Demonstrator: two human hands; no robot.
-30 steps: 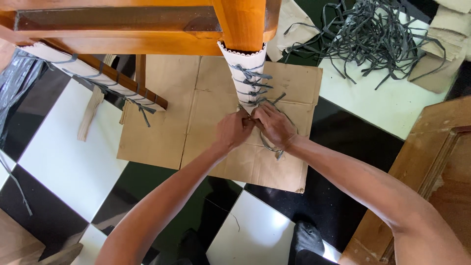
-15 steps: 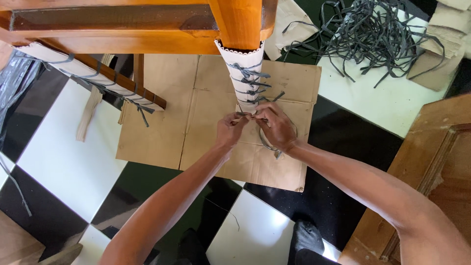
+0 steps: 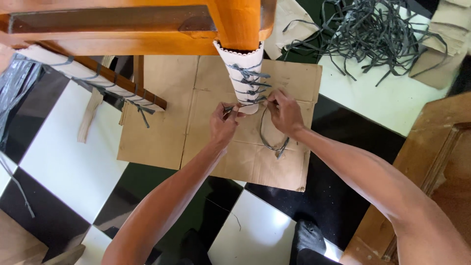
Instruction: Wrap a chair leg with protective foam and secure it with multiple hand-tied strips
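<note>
Pulling a grey strap [image 3: 273, 140] tight, 2 hands work at the lower end of 1 wrapped leg [image 3: 244, 81] of an orange wooden chair [image 3: 147, 29]. Left hand [image 3: 223, 122]: clenched, pinching 1 strap end between thumb and fingertips, just left of the leg's tip. Right hand [image 3: 284, 114]: fingers closed on the other part of the same strap, just right of the tip; from it the strap hangs in 1 loop down onto the cardboard [image 3: 167, 122]. White padding [image 3: 240, 64] covers the leg, bound by about 4 or 5 turns of strap; the exact count cannot be told where the turns cross.

Cardboard: 1 flattened sheet on the floor [image 3: 68, 167], its far edge under the chair, its near right corner by the right forearm. The leg's tip stands over the sheet's far half.

Second wrapped part: 1 rail [image 3: 98, 78] at the picture's left, also padded in white and tied with several grey straps, slanting toward the sheet's left edge.

Spare straps: 1 loose pile [image 3: 373, 34], too tangled to count, on a white tile beyond the sheet's far right corner. No container holds them; they lie bare on the floor.

Floor: black and white tiles. 1 brown wooden panel [image 3: 431, 172] lies at the right edge. 1 black shoe [image 3: 306, 235] shows at the bottom.
</note>
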